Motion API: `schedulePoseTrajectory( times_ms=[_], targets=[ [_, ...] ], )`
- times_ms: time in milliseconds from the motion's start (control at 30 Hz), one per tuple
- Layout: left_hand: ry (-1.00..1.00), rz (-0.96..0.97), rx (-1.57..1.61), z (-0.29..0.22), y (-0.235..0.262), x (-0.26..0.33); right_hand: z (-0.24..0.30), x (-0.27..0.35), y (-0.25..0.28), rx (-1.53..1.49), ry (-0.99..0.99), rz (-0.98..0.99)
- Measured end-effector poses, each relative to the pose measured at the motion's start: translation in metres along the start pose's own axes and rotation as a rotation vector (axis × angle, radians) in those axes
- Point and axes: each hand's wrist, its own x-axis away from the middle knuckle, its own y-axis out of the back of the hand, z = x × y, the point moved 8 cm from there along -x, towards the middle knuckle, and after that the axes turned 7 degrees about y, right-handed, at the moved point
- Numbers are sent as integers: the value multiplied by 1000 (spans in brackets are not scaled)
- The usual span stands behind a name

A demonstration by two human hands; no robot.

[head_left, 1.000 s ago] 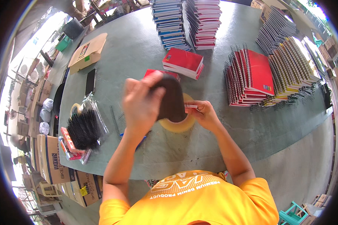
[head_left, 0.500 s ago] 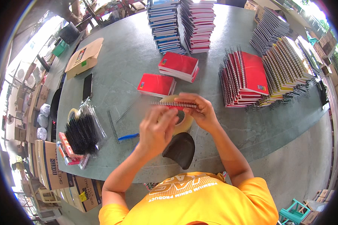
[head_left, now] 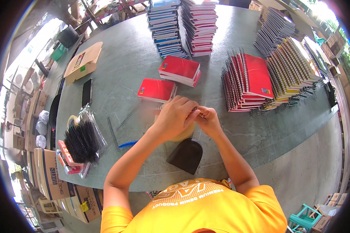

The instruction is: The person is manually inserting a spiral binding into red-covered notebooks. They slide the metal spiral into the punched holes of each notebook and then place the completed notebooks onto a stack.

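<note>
My left hand [head_left: 175,116] and my right hand [head_left: 209,121] meet at the near middle of the table, fingers closed and fingertips pinched together. Between them is the end of a red spiral notebook's coil, now almost wholly hidden by the fingers. Below the hands lies a yellowish tape roll [head_left: 184,134], partly covered. A dark, rounded block [head_left: 186,156] sits nearer to me. Just beyond my left hand are two short piles of red notebooks without coils, a nearer pile [head_left: 156,89] and a farther pile [head_left: 180,70].
Spiral-bound red notebooks [head_left: 256,75] and yellow-edged ones [head_left: 293,70] stand stacked at right. Tall blue [head_left: 165,31] and pink [head_left: 199,29] stacks rise at the back. Leftward lie loose coils [head_left: 112,134], a blue pen [head_left: 127,144], bagged black coils [head_left: 81,140], a phone [head_left: 87,92] and cardboard [head_left: 83,64].
My left hand has moved up and right to meet my right hand at the notebook's coil end. The coiled edge, visible before, is now covered by the fingers.
</note>
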Motion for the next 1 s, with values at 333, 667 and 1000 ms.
schedulePoseTrajectory(
  times_ms=[333,667,1000],
  targets=[
    [4,29,-172,-12,-6,0,17,1,-3,313,66,-11],
    [135,-38,-156,5,24,5,37,0,3,403,240,-188],
    [69,-262,-20,-44,30,42,79,0,-18,-50,-18,-83]
  ],
)
